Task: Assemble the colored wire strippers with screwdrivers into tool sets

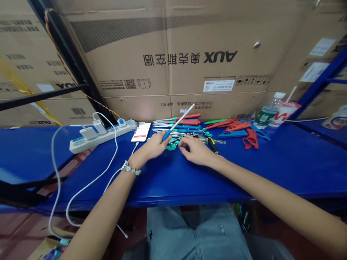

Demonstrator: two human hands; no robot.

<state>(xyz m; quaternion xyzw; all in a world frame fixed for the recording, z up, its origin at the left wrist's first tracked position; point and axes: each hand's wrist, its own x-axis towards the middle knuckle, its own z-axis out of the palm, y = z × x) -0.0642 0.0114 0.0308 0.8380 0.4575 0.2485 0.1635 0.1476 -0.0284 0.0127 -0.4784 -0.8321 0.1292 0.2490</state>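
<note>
A pen-like tool [179, 121] with a blue grip and a silver shaft is held in my left hand [154, 146], its shaft slanting up to the right. My right hand [196, 150] has its fingers curled at the near edge of a pile of tools; whatever lies between its fingertips is too small to make out. The pile holds red-handled tools [191, 122], blue ones and several green pieces [171, 147]. A yellow and black screwdriver [212, 145] lies just right of my right hand.
A power strip [89, 141] with white cables and a lit phone [141, 132] are at the left. Red cutters [251, 139], blue cutters [235, 134], a bottle [267, 113] and a cup [284, 112] are at the right. A large cardboard box [173, 72] stands behind the blue table [168, 184].
</note>
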